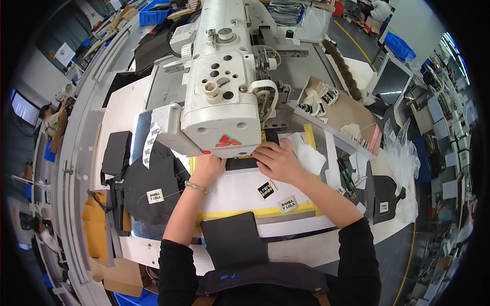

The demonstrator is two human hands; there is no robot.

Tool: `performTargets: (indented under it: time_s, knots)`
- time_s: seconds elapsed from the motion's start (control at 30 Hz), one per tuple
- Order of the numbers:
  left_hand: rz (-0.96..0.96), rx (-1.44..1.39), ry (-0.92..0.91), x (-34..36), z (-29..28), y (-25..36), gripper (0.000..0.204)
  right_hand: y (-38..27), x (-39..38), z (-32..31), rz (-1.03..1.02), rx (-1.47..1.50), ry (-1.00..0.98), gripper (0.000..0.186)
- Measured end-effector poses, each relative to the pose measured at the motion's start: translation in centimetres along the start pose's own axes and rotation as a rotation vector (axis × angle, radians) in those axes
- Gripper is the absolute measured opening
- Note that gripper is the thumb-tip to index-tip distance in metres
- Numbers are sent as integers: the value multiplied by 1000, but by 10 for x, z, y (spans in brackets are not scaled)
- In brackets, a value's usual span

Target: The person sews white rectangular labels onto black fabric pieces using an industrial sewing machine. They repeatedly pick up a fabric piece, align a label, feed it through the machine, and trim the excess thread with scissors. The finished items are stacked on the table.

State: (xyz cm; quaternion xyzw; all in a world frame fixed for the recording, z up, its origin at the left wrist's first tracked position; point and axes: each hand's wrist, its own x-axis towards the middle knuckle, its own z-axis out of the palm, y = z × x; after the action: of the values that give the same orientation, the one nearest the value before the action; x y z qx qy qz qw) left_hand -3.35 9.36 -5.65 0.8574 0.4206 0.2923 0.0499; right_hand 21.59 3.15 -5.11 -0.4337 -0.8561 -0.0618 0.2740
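A large white sewing machine (217, 109) stands in front of me, its head over a white sheet (224, 196) edged with yellow tape. My left hand (208, 170) is at the left underside of the machine head, its fingertips hidden there. At the head's right side, the fingers of my right hand (279, 160) reach out beside the needle area, apart from each other. Between my hands a dark fabric piece (241, 164) shows under the head. Nearer me on the sheet are a black label (266, 190) and a cream label (288, 204).
Dark cut pieces (148, 181) lie at the left by a mustard piece (97, 224). An open cardboard box (347, 115) with labels stands at the right, near green-handled snips (347, 176) and clear plastic (400, 153). A dark panel (235, 239) lies at the front edge.
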Motion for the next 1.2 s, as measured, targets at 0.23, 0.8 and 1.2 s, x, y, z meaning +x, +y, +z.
performTargets:
  time_s: [0.23,0.8,1.2]
  knots:
    - [-36,28,-39,-2,3,-4,27,6,-9,-12,-99,-11,-114,31]
    - [337,93,-230,-16,-52,7,25,-36,3,-2,-75,14,-122,15]
    - [337,-179,-393,9,-37,2,29,-34,4,-3,-8,45,-120,18]
